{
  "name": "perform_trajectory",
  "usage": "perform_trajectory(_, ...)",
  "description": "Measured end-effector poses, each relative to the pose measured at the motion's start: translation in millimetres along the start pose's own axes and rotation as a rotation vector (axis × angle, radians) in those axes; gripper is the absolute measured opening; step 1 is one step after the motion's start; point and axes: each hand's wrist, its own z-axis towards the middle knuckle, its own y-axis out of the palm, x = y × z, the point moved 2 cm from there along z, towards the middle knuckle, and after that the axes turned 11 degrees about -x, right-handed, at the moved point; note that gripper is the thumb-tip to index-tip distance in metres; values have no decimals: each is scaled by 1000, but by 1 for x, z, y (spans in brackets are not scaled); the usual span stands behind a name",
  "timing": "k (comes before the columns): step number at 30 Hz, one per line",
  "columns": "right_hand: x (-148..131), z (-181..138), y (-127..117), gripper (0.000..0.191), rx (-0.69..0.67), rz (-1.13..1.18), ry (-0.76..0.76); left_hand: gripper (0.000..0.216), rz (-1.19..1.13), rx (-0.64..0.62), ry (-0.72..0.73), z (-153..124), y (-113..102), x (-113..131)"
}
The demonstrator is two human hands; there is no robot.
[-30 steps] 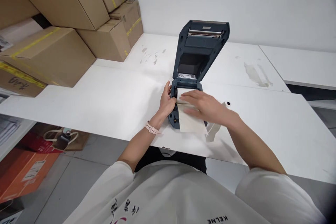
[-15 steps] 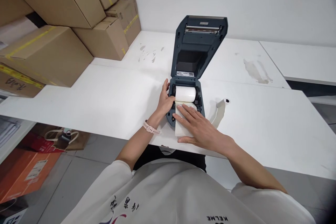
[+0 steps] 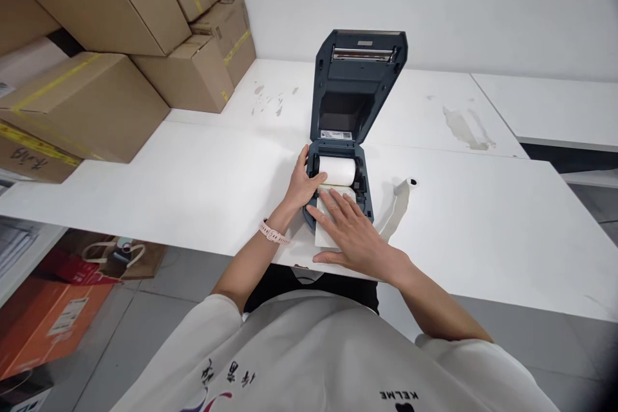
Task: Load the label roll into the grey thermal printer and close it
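Note:
A dark blue label printer (image 3: 365, 196) stands at the near edge of the white table (image 3: 193, 180) with its lid (image 3: 355, 84) swung up. A white paper roll (image 3: 338, 170) lies in its bay, and a strip of paper (image 3: 322, 235) runs out over the front. My left hand (image 3: 302, 187) grips the printer's left side, thumb on the roll's end. My right hand (image 3: 350, 235) lies flat with fingers spread on the paper strip, pressing it against the printer's front.
Stacked cardboard boxes (image 3: 111, 45) with yellow tape fill the table's far left. A white cable (image 3: 393, 206) leads from a hole (image 3: 412, 181) right of the printer. Under the table at left stand a bag (image 3: 111, 254) and an orange box (image 3: 48, 315). A second table (image 3: 550, 109) adjoins at right.
My right hand has slid from over the paper roll back toward me, uncovering the roll and flattening the strip on the printer's front. My left hand stays on the printer's side.

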Motion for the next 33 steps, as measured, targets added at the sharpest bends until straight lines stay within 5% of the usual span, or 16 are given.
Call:
perform_trajectory(14, -7, 3, -2, 107, -15, 11, 8, 90, 11, -38, -15, 2, 0, -4)
perform_trajectory(20, -3, 2, 2, 111, -58, 106, -29, 63, 378, 141, 190, -21, -5, 18)
perform_trajectory(26, 17, -24, -32, 83, -47, 324, -149, 38, 647, -48, 347, -69, 6, 39)
perform_trajectory(29, 33, -41, -47, 57, 31, 374, -101, 52, 866, -232, 452, -90, 25, 35)
perform_trajectory(33, 50, -58, -55, 46, 50, 432, -68, 85, 1087, -415, 443, -107, 46, 20)
